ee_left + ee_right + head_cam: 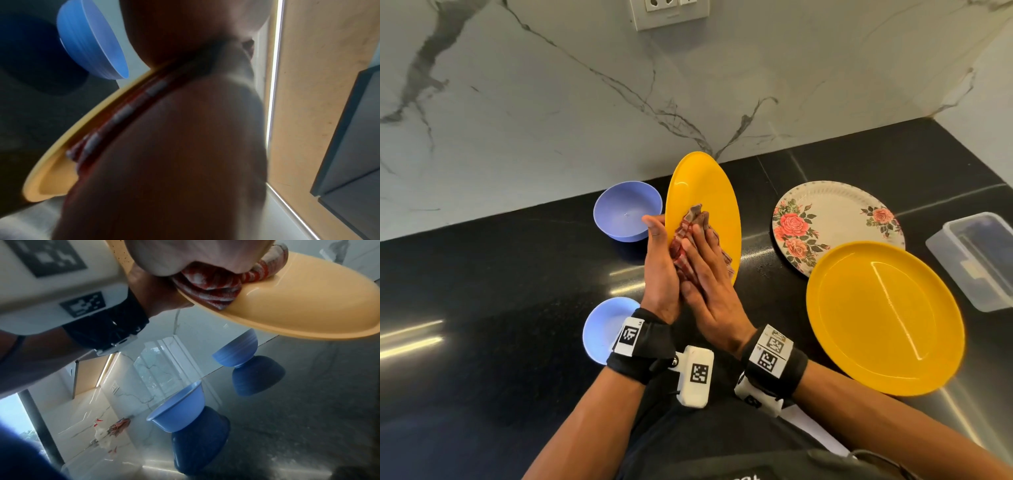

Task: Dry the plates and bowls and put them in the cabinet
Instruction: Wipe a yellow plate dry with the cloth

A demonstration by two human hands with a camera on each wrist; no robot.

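A yellow plate [709,192] stands on edge above the black counter [500,291]. My left hand [658,250] grips its left rim, thumb on the front and fingers hidden behind it. My right hand [703,257] lies flat with straight fingers, pressing a red checked cloth [688,233] against the plate's face. The right wrist view shows the cloth [216,288] bunched on the plate [298,308]. A second yellow plate [883,318] and a floral plate [825,212] lie flat to the right. Two blue bowls sit left: one far [625,212], one near [602,325].
A clear plastic lidded box [976,257] sits at the far right of the counter. A marble wall [551,102] with a socket plate [671,13] rises behind. The second yellow plate overlaps the floral plate's near edge.
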